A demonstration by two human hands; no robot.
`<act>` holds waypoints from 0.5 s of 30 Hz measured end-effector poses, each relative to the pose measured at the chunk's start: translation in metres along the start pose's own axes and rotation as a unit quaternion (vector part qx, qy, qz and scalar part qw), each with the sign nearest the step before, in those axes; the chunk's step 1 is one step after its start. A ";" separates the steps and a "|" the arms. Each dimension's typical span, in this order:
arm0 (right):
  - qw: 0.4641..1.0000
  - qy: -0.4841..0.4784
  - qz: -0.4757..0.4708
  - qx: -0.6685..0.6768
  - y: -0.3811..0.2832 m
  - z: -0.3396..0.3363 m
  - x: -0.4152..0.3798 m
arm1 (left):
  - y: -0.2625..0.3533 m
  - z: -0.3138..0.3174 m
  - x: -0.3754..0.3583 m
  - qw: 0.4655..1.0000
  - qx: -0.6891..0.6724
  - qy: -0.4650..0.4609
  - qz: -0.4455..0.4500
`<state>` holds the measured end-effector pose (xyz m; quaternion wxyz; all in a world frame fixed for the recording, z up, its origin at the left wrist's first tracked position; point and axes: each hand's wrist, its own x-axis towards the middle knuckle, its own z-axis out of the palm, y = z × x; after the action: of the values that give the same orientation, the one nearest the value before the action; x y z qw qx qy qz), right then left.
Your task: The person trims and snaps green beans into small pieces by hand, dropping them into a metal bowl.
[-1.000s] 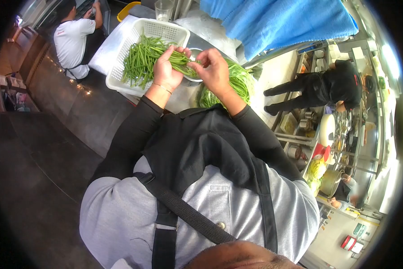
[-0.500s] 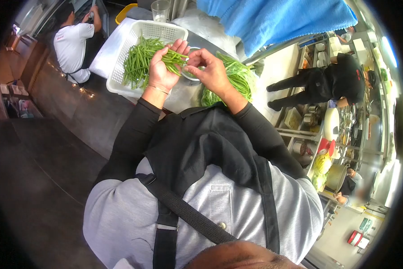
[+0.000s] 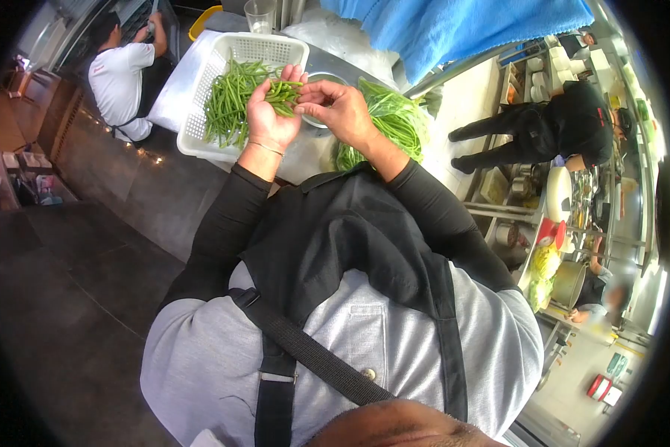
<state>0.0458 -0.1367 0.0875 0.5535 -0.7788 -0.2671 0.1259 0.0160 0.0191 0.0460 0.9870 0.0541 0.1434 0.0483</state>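
Observation:
My left hand (image 3: 269,123) is palm up, with its fingers curled round a small bunch of green beans (image 3: 283,95). The tips of the bunch point to the right. My right hand (image 3: 344,113) meets them there, thumb and fingers pinched at the bean ends. Left of and below my left hand, a heap of green beans (image 3: 229,104) lies in a white perforated basket (image 3: 275,43). Behind my right hand is a round bowl (image 3: 327,77), partly hidden. To its right sits a clear plastic bag full of green beans (image 3: 394,123).
A drinking glass (image 3: 260,16) stands behind the basket, near crumpled clear plastic (image 3: 338,37). A blue cloth (image 3: 461,33) hangs at the upper right. One person (image 3: 122,78) works at the left; another in black (image 3: 558,127) stands at the right, beside shelves.
My right hand has moved slightly left, its fingers closing in on the bean tips. My left hand still holds the bunch. At the right, the person in black has shifted a little.

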 end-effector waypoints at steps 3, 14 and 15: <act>0.999 0.005 0.011 -0.041 -0.007 0.000 -0.002 | -0.001 0.001 -0.001 1.000 0.002 0.003 0.003; 0.913 0.041 -0.214 -0.345 0.001 -0.006 0.001 | -0.003 0.004 0.000 0.998 0.041 0.041 -0.012; 0.913 0.042 -0.214 -0.346 0.004 -0.006 0.002 | -0.003 0.000 0.003 0.997 0.053 0.053 -0.015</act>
<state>0.0512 -0.1418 0.0864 0.2741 -0.8503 -0.4307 -0.1280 0.0193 0.0167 0.0453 0.9744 0.1014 0.1988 0.0286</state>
